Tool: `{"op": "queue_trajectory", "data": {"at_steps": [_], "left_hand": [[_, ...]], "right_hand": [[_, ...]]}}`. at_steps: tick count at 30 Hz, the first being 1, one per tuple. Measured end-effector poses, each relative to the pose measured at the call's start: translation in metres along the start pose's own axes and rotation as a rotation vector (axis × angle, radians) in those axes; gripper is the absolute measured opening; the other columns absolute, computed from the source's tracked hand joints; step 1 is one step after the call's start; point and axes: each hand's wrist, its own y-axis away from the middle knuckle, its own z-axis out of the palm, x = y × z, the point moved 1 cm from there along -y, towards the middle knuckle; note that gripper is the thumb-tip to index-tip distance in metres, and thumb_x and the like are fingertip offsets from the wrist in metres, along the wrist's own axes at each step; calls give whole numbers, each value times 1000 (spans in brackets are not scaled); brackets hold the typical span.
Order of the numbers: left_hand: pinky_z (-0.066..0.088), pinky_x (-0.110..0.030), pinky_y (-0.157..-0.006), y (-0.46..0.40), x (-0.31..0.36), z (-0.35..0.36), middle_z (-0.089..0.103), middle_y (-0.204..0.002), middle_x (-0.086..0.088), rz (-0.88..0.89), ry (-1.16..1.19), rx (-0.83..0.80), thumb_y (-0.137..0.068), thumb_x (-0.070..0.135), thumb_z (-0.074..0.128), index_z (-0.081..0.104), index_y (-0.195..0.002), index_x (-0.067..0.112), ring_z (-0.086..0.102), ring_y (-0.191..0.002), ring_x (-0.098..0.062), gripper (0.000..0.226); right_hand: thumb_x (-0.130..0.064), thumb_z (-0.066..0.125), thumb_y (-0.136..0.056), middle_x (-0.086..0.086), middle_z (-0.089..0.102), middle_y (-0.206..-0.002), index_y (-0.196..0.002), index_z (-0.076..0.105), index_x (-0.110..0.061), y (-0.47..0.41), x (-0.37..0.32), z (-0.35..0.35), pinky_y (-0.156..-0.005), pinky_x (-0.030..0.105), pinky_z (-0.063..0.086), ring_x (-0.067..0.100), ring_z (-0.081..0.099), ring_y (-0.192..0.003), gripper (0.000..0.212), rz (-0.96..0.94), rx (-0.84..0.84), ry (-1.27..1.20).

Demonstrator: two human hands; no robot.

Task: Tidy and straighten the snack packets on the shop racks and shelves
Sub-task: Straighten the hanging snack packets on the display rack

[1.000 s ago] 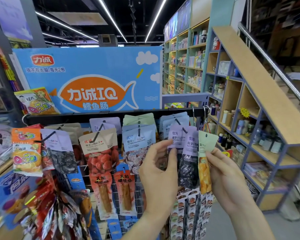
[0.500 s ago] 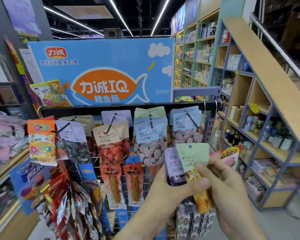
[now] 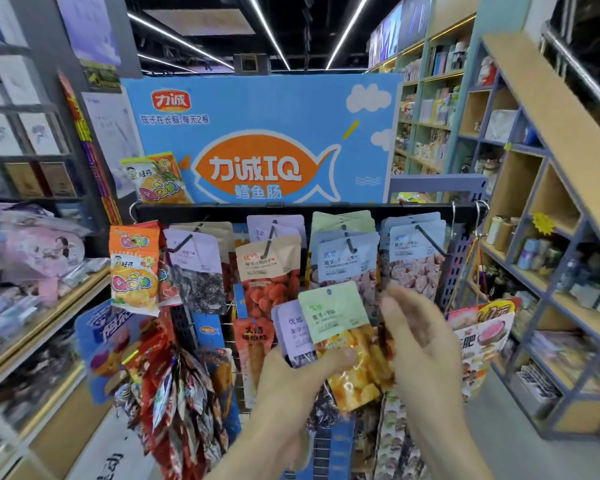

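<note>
Packets (image 3: 329, 337) fanned in your left hand (image 3: 291, 386), thumb pinning them below the rack (image 3: 305, 212), apparently sorting for rehanging; your right hand (image 3: 420, 341) hovers alongside, blurred, fingers loose, holding nothing.

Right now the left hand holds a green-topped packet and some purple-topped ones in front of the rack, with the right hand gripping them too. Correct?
Not quite. The head view shows the left hand holding the green-topped packet and purple-topped ones, but the right hand is open beside them, gripping nothing.
</note>
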Motion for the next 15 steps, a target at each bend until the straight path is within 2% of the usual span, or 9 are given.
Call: {"op": "queue_trajectory", "data": {"at_steps": [2, 4, 8, 9, 12, 15], "left_hand": [[52, -32, -78, 0, 5, -12, 80, -92, 9, 1, -8, 26, -72, 8, 90, 76, -98, 26, 74, -83, -10, 34], [52, -35, -83, -2, 9, -22, 80, -95, 11, 11, -19, 32, -70, 12, 91, 76, -100, 30, 74, -86, -10, 38], [51, -39, -91, -1, 17, -32, 80, -102, 9, 45, -26, 14, -56, 24, 91, 76, -110, 27, 74, -92, -11, 56], [52, -38, -91, -1, 19, -33, 80, -103, 8, 53, -24, 13, -54, 24, 91, 76, -111, 26, 75, -93, -12, 59], [52, -36, -91, -2, 25, -38, 80, -103, 7, 65, -29, 21, -51, 22, 97, 76, -110, 24, 74, -94, -12, 63], [49, -31, -86, -3, 32, -44, 79, -103, 11, 84, -20, 34, -53, 26, 91, 76, -110, 27, 74, -91, -6, 59]], "right_hand": [[-34, 65, -96, -21, 71, -114, -121, 67, -32, -15, -5, 3, -87, 16, 49, -7, 63, -108, 24, -78, 26, 51], [-37, 67, -95, -18, 67, -121, -128, 62, -29, -32, -4, 9, -90, 17, 48, -5, 61, -112, 34, -99, 6, 103], [-39, 78, -87, -16, 65, -121, -135, 56, -27, -55, 0, 28, -86, 18, 51, -5, 61, -109, 54, -59, -78, 184], [-38, 79, -86, -15, 68, -118, -132, 59, -27, -57, 1, 31, -87, 22, 53, -3, 63, -106, 51, -64, -87, 196], [-35, 78, -88, -13, 75, -108, -116, 69, -29, -57, 3, 31, -93, 45, 57, 5, 69, -102, 29, -75, -129, 209], [-31, 72, -94, -16, 75, -109, -115, 69, -33, -49, -3, 27, -97, 46, 56, 4, 69, -105, 21, -85, -181, 173]]}}
